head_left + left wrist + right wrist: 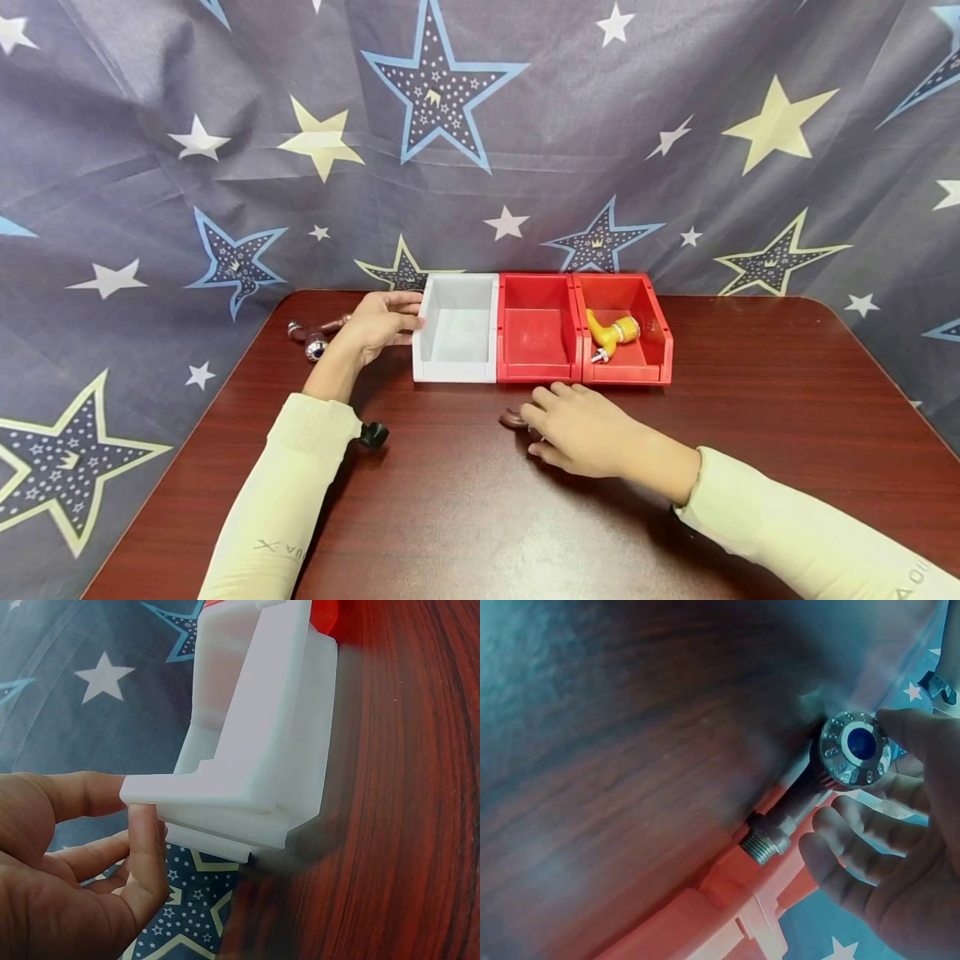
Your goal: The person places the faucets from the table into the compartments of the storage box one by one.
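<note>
My left hand (pixel 378 325) pinches the side wall of a white open-front bin (pixel 455 373). In the left wrist view, the fingers (pixel 94 793) meet on the bin's rim. My right hand (pixel 585 429) is low over the table, in front of the red bins. Its thumb and index finger are round the head of a brown tap-like fitting (pixel 513 418). In the right wrist view, that fitting (pixel 799 796) shows a threaded end and a metal-ringed round head with a dark blue centre. The other fingers (pixel 859 862) are loosely bent beside it.
Beside the white bin stand a red bin (pixel 538 372) and another red bin (pixel 652 374), the latter holding a yellow fitting (pixel 612 331). More brown fittings (pixel 317 346) lie left of my left hand. A star-patterned cloth (pixel 480 200) hangs behind the dark wooden table (pixel 450 517).
</note>
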A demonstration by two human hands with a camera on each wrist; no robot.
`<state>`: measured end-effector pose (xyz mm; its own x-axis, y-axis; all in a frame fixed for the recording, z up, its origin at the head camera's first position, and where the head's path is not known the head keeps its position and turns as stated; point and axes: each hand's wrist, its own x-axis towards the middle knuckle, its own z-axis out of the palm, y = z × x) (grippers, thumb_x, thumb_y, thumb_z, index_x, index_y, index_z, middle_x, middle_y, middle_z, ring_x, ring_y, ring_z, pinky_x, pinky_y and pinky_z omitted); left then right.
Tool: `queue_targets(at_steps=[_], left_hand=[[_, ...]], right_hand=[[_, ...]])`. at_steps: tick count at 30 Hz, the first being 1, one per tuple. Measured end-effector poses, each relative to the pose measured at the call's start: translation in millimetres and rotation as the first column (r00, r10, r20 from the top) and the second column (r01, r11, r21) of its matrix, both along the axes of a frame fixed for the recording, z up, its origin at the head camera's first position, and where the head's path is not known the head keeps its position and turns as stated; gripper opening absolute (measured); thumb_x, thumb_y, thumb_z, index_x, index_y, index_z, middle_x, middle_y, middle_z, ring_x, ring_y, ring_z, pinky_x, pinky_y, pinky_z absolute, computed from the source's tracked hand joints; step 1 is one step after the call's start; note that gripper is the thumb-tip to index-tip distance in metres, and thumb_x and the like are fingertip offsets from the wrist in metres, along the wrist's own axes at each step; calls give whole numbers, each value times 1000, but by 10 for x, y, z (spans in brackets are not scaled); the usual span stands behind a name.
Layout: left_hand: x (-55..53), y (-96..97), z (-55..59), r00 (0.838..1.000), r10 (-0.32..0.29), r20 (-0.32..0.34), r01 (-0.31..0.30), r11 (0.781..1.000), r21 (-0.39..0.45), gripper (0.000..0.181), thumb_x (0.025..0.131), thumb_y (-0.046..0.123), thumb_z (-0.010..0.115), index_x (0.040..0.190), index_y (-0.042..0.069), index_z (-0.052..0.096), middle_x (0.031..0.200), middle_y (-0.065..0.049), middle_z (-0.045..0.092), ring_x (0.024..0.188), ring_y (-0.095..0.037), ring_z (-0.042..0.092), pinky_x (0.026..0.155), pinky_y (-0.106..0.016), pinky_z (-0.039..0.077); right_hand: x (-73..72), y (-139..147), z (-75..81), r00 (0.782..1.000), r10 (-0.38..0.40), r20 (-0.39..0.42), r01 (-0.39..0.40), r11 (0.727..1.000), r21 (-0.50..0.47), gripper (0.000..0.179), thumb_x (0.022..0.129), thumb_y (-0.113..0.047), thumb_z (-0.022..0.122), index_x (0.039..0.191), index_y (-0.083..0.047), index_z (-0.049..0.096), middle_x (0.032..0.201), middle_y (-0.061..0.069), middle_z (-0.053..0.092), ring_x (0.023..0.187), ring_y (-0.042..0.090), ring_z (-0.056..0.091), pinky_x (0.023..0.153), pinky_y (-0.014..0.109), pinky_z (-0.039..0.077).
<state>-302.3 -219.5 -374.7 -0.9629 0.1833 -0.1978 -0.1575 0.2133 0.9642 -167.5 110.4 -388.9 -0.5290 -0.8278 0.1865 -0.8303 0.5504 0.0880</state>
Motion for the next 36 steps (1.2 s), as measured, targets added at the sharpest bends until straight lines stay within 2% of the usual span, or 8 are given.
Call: queue_targets(at_steps=[6, 14, 23, 27, 32, 36], left_hand=[[-6, -6, -3, 1000, 8, 10, -8, 1000, 6, 58, 93, -7, 63, 149, -3, 47, 146, -25, 51, 109, -28, 63, 79, -31, 59], [-11, -16, -14, 1000, 24, 20, -24, 1000, 14, 59, 92, -7, 64, 149, -1, 48, 146, -23, 52, 108, -26, 63, 76, -29, 59], [-9, -16, 4, 999, 27, 19, -27, 1000, 11, 60, 92, -6, 65, 149, -1, 48, 148, -22, 52, 95, -15, 66, 75, -29, 59], [-7, -16, 6, 999, 25, 23, -26, 1000, 7, 60, 92, -6, 65, 149, -1, 48, 148, -22, 51, 99, -18, 66, 76, -29, 59], [-2, -14, 12, 999, 26, 25, -27, 1000, 8, 60, 92, -6, 65, 149, 0, 48, 148, -22, 51, 102, -20, 65, 77, -31, 59], [1, -10, 11, 1000, 20, 21, -20, 1000, 9, 60, 92, -6, 65, 150, 0, 48, 148, -22, 51, 105, -23, 66, 79, -32, 59]], right_hand=[[3, -4, -4, 999, 2, 51, -1, 1000, -1, 28, 90, -34, 76, 100, -14, 60, 94, 0, 59, 86, 23, 61, 74, 39, 54], [-3, -9, -2, 998, 29, 60, -29, 1000, -3, 27, 87, -28, 77, 102, -14, 60, 100, 1, 60, 91, 24, 61, 79, 41, 55], [8, 9, -12, 998, 42, 44, -43, 999, 21, 27, 87, -27, 77, 104, -13, 61, 101, 2, 61, 93, 25, 60, 80, 41, 55], [28, 19, -14, 998, 55, 31, -55, 998, 21, 27, 87, -25, 76, 107, -14, 63, 103, 1, 62, 95, 25, 61, 82, 42, 55], [43, 38, -9, 998, 69, 9, -69, 995, 73, 31, 84, -23, 77, 111, -17, 63, 104, -2, 62, 95, 23, 60, 81, 40, 54], [44, 61, 4, 997, 77, 29, -80, 992, 93, 31, 84, -21, 78, 110, -20, 62, 107, -4, 60, 97, 23, 59, 81, 40, 53]])
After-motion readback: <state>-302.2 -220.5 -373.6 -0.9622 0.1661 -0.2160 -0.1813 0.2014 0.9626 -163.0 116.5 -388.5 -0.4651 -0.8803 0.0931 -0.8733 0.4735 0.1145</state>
